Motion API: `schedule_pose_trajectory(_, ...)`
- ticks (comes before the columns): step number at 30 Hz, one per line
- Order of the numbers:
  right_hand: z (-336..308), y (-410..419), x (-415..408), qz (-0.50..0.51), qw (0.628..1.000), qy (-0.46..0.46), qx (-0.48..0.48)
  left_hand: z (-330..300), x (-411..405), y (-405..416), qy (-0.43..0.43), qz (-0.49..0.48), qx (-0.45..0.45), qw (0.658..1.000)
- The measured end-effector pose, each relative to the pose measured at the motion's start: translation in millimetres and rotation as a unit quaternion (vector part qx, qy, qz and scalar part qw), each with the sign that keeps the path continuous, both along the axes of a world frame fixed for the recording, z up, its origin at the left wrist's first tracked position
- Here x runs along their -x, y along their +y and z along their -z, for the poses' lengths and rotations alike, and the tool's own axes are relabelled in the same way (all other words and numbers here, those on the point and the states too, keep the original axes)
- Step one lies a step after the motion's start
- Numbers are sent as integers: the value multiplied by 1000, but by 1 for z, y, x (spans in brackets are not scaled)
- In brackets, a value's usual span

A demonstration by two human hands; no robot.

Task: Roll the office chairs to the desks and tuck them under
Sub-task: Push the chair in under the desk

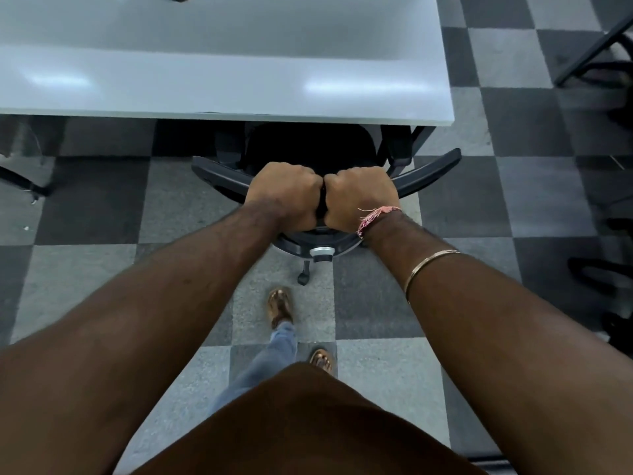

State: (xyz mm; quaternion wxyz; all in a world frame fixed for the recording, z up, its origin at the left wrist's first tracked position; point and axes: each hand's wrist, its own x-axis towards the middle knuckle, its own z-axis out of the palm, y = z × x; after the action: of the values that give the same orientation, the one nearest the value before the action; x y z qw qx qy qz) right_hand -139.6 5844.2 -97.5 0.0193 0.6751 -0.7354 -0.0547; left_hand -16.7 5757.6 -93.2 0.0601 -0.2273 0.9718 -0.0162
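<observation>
Chair back [424,173] under both fists: matt black plastic, smooth. Just below the grip, knob [322,252] with shiny silver metal ring. Beyond the grip, desk top [219,80]: smooth white laminate look, glossy glare patches. Floor [85,269]: rough matt carpet tiles, grey checks. Right wrist: frayed pink thread band [371,217], polished gold-coloured metal bangle [428,265].
</observation>
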Motion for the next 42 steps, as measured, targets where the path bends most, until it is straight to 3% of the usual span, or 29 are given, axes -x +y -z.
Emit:
schedule_pose_trajectory(12,2,-96,59,20,1000,15,11,0,61,-102,3,38,-17,999)
schedule_pose_trajectory(28,3,-89,53,13,999,34,28,7,53,-100,39,57,-21,997)
schedule_pose_trajectory(36,-1,-81,47,10,999,-36,-3,-10,40,-85,23,18,-64,997)
schedule_pose_trajectory(42,-13,-81,39,-20,995,-90,28,-27,20,-74,42,-34,-41,998)
